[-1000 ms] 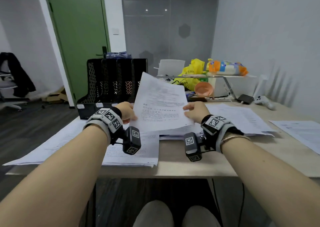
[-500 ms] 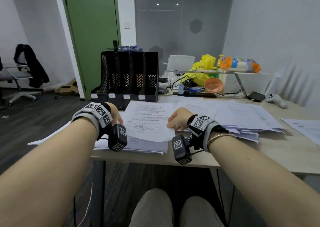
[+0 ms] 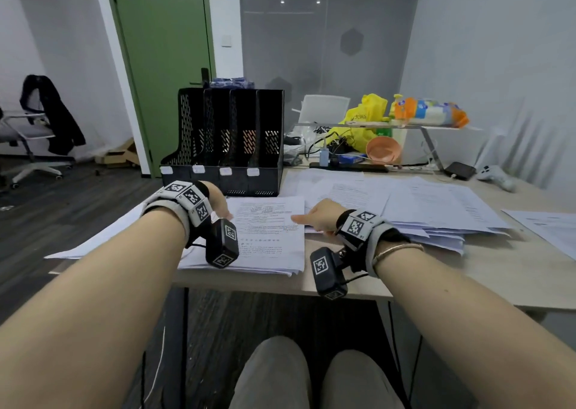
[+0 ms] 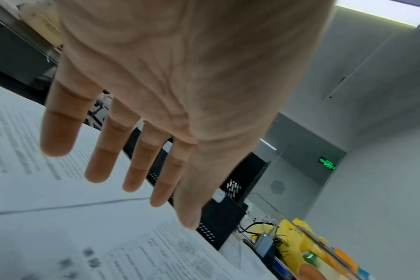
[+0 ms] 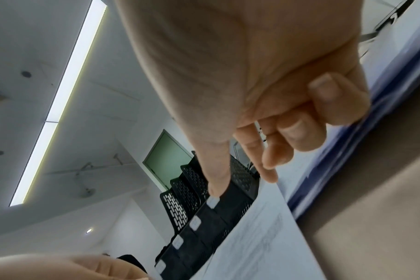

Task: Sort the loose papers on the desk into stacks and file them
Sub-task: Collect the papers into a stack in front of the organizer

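Left hand (image 4: 180, 79) flat, empty. Right hand (image 5: 264, 91) loosely curled, empty. Top sheet (image 3: 271, 231) on bench (image 3: 514, 271): light, floppy, likely slippery; pinch corner.

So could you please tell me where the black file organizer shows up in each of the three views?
Head: the black file organizer stands at the desk's far edge, upper centre-left, beyond both hands.
Left wrist: its base runs diagonally through the centre, behind the left hand.
Right wrist: lower centre, tilted, beyond the right hand.
Shared landmark: the white label tabs on its front.
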A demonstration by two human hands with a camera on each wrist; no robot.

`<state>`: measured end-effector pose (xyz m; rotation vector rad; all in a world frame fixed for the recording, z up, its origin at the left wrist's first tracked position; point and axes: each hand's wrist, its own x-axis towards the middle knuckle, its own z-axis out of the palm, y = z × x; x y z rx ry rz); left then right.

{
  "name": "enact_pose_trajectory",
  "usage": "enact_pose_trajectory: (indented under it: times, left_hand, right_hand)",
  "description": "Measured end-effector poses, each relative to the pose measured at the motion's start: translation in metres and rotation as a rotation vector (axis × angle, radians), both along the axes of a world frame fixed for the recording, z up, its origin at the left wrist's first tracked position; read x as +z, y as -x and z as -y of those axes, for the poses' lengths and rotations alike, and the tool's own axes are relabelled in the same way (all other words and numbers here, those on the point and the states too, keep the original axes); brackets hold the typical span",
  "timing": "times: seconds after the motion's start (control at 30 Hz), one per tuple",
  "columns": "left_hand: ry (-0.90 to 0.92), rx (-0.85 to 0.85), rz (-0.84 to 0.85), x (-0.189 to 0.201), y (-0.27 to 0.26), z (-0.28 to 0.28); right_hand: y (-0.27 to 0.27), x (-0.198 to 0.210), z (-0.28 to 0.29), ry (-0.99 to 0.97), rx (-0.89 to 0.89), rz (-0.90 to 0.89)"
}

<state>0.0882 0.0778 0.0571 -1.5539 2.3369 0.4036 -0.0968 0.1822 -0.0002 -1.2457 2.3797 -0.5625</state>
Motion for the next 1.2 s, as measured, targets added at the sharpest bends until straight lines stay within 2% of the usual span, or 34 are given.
enact_pose_trajectory:
  times: [0.07,0.17,0.33,0.43,0.53,0.73,0.87,0.97,1.1,1.2]
  left_hand:
    - [-0.012,-0.019,-0.1,0.003,0.012,0.0]
    - [-0.055,-0.09,-0.14,0.01,0.033,-0.012]
    - [-0.079,-0.144,-0.212,0.011,0.064,-0.015]
    - [-0.101,-0.175,-0.185,0.009,0.085,-0.015]
    - [-0.123,-0.187,-0.155,0.007,0.099,-0.013]
    - [-0.161,-0.181,-0.101,-0.013,0.127,-0.01]
    - [-0.111,-0.189,-0.071,-0.025,0.136,-0.011]
    - [-0.143,-0.167,-0.045,-0.025,0.135,-0.009]
    - [-0.166,-0.179,-0.039,-0.025,0.136,-0.005]
    - [-0.159,-0.144,-0.044,-0.028,0.138,-0.004]
  right_hand:
    - [0.014,0.008,-0.004,0.03,-0.033,-0.001]
    - [0.038,0.02,-0.017,0.078,-0.143,-0.005]
    - [0.082,0.018,-0.034,0.036,-0.305,0.019]
    - [0.1,0.008,-0.042,-0.004,-0.359,0.07]
    - [0.107,-0.002,-0.044,-0.017,-0.393,0.207]
    - [0.116,-0.017,-0.035,-0.014,-0.397,0.242]
    - [0.123,-0.025,-0.03,0.017,-0.414,0.211]
    - [0.125,-0.024,-0.026,0.011,-0.428,0.218]
    - [0.128,-0.019,-0.03,0.021,-0.459,0.133]
    - [0.132,-0.014,-0.036,0.1,-0.505,0.067]
